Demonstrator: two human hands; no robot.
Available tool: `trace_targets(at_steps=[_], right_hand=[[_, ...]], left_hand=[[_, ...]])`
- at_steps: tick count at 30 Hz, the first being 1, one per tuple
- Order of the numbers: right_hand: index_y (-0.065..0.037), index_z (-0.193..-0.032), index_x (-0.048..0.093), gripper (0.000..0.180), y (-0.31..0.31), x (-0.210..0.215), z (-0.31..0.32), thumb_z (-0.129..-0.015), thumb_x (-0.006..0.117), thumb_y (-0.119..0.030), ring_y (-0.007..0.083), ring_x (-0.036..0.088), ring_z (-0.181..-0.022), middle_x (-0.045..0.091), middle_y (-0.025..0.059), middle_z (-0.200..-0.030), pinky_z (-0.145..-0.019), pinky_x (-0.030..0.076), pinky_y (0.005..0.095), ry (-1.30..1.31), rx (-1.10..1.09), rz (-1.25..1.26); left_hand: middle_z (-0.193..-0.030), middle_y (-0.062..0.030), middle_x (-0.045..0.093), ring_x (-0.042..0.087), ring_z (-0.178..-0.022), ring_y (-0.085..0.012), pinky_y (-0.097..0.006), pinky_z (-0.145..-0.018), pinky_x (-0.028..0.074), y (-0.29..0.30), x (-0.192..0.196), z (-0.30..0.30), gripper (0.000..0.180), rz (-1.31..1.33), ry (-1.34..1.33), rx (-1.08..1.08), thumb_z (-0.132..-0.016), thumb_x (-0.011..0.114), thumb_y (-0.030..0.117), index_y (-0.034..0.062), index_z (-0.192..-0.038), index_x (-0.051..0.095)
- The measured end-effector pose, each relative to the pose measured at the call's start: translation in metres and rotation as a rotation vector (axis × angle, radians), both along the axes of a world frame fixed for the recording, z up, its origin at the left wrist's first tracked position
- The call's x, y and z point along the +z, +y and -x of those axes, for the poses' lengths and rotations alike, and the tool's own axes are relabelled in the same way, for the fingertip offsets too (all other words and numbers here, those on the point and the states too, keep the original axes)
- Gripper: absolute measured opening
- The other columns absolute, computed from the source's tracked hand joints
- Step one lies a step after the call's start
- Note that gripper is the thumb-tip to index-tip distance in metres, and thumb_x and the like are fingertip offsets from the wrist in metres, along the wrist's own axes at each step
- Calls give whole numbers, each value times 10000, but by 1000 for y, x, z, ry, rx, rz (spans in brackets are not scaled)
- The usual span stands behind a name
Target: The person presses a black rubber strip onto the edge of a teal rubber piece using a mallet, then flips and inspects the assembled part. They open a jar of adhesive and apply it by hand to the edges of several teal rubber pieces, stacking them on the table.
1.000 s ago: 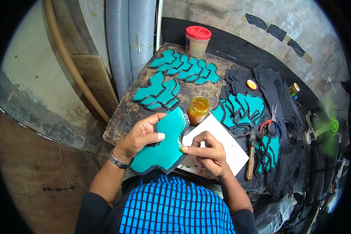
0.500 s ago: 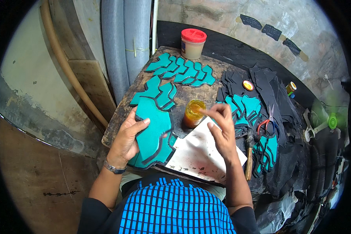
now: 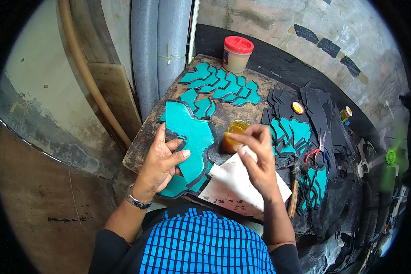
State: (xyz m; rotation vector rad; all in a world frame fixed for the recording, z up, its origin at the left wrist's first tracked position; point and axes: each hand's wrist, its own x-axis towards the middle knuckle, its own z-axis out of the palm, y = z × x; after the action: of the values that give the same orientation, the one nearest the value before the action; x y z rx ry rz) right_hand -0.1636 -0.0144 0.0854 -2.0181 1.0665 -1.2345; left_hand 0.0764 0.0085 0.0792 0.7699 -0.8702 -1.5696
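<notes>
A teal piece [image 3: 189, 137] is pinched by the left hand [image 3: 162, 162] near the table's left edge [image 3: 141, 146]; the right hand's [image 3: 258, 157] fingers are pressed together beside an amber jar [image 3: 233, 134]; a red-lidded jar [image 3: 237, 54] is set at the far edge.

A small craft workshop, likely for shoe or leather work. A worn wooden bench [image 3: 141, 150] against a rough concrete wall carries teal cut pieces [image 3: 223, 84], black cut pieces [image 3: 319, 105], an open glue jar [image 3: 233, 134], scissors [image 3: 316, 153] and a hammer [image 3: 294, 189].

A red-lidded cream jar [image 3: 237, 54] at the bench's far edge — small round tins [image 3: 298, 108] right.
</notes>
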Motion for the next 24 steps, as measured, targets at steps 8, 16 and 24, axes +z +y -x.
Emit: trace_targets(at_steps=[8,16,24], right_hand=[[-63,-1394,572,534,12,-24,-22,-860,564,-71,228,414,-1050,360,87,-1061,-1022,314,338,-223,205,-145],[-63,-1357,611,556,18,-25,-25,-802,575,-73,208,423,-1084,414,74,-1106,-1025,325,326,-300,372,-374],[-189,-1305,678,679,25,-33,-26,-668,567,20,254,472,-910,464,114,-989,-874,392,351,-21,301,171]], left_hand=[[-1269,-171,550,657,-1056,-204,-348,-770,642,1,3,11,818,27,96,35,-911,578,-80,136,-1527,85],[-1277,-166,552,647,-1063,-186,-326,-775,629,2,3,11,798,56,97,75,-920,578,-73,148,-1527,110],[-1255,-149,547,606,-1110,-169,-319,-852,595,-1,3,8,831,72,72,141,-914,586,-80,139,-1559,109]])
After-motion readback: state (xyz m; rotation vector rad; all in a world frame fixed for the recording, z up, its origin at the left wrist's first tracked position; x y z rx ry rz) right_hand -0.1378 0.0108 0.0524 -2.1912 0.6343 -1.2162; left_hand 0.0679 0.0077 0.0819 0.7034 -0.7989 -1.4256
